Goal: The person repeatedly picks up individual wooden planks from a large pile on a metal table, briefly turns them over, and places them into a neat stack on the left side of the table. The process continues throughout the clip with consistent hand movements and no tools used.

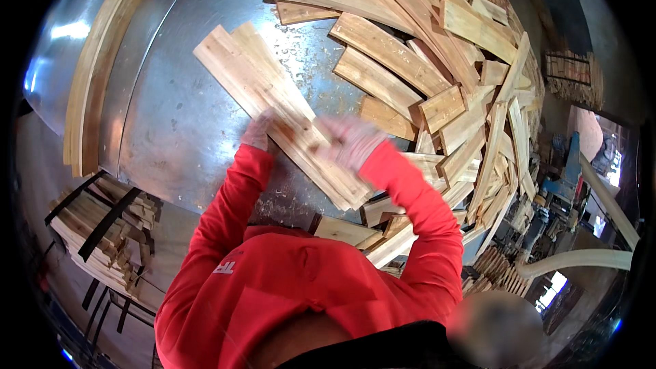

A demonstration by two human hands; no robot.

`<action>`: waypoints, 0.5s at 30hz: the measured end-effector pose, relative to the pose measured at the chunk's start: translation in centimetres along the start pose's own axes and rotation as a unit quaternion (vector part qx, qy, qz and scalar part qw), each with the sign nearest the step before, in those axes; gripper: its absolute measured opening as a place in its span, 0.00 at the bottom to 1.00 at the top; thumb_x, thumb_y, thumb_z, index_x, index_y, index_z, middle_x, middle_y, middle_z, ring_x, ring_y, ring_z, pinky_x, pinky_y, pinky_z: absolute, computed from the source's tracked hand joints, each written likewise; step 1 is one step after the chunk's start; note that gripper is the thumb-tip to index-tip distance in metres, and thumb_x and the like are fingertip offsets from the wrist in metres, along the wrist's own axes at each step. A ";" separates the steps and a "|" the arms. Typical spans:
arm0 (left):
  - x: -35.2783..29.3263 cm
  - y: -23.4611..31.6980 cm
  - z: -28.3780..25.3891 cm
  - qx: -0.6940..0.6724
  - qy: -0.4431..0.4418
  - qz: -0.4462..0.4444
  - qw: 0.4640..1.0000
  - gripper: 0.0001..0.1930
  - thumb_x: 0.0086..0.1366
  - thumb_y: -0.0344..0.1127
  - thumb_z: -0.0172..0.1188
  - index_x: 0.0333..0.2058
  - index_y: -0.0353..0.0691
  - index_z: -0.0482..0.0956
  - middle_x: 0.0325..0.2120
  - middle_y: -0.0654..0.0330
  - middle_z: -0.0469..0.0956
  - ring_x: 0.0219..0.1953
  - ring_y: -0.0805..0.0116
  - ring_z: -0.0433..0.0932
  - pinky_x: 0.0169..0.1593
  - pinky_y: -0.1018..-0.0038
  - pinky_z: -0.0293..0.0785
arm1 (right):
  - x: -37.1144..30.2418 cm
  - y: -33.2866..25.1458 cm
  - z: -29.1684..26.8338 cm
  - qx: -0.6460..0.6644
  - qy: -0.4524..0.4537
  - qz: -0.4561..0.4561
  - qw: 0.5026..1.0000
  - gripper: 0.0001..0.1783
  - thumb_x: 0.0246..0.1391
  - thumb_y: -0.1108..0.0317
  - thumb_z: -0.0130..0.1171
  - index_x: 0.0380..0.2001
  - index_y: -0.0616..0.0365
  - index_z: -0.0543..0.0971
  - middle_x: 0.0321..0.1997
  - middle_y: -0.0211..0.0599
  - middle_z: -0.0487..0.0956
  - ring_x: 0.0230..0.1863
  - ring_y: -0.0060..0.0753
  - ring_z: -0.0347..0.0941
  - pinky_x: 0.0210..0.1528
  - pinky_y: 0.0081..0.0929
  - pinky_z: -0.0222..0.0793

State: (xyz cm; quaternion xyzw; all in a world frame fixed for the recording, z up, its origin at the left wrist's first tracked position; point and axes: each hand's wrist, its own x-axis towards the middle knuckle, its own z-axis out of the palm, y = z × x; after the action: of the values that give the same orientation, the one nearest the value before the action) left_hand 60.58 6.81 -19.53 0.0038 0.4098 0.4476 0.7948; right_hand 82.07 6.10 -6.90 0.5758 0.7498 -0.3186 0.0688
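Gripping a bundle of flat wooden slats (pixel 287 106) from both sides, the left hand (pixel 258 131) and right hand (pixel 352 140) (both gloved, blurred) close on its near end over the metal table (pixel 178 116). Beyond lies a heap of loose boards (pixel 437 61); another stack (pixel 96 75) rests far left.

You are standing in a woodworking shop. A broad metal table (pixel 171 116) lies in front of you, scratched and dusty, with a loose heap of short wooden boards (pixel 437 75) piled across its right side. A strapped bundle of boards (pixel 102 225) sits on a rack at your left, and machinery (pixel 567 171) stands at the right.
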 end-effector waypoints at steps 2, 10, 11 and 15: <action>0.5 -0.1 -1.7 0.022 0.014 0.000 1.000 0.29 0.61 0.46 0.62 0.56 0.35 0.66 0.48 0.53 0.74 0.48 0.57 0.76 0.52 0.62 0.75 | 3.2 4.6 -5.6 -0.055 0.062 0.075 0.994 0.51 0.44 0.35 0.57 0.67 0.49 0.57 0.67 0.51 0.61 0.68 0.54 0.56 0.67 0.46 0.52; -0.4 0.7 -1.4 0.076 0.064 0.012 0.995 0.28 0.62 0.48 0.61 0.53 0.32 0.69 0.48 0.53 0.75 0.52 0.58 0.74 0.57 0.58 0.72 | 5.0 11.9 -7.8 -0.240 0.053 0.251 0.936 0.61 0.32 0.38 0.70 0.68 0.48 0.53 0.63 0.50 0.64 0.64 0.50 0.61 0.65 0.42 0.57; -1.3 1.0 -1.2 0.106 0.089 0.023 0.990 0.30 0.62 0.50 0.61 0.53 0.32 0.69 0.49 0.52 0.75 0.54 0.58 0.73 0.59 0.58 0.70 | 4.9 8.8 -7.8 -0.236 0.025 0.230 0.944 0.62 0.33 0.37 0.70 0.68 0.48 0.52 0.62 0.51 0.65 0.64 0.51 0.61 0.65 0.42 0.57; -0.5 -0.1 -3.0 -0.051 -0.019 0.102 0.993 0.39 0.60 0.67 0.55 0.56 0.38 0.67 0.51 0.54 0.72 0.51 0.58 0.72 0.57 0.62 0.70 | 6.5 -4.6 -6.9 -0.137 -0.066 0.167 0.974 0.62 0.38 0.33 0.64 0.70 0.50 0.47 0.60 0.55 0.67 0.61 0.54 0.65 0.63 0.47 0.59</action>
State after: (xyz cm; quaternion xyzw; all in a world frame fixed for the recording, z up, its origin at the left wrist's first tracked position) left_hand 58.56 5.32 -21.26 0.0135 0.3686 0.5465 0.7518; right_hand 77.61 14.70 -2.72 0.6559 0.6730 -0.2341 0.2490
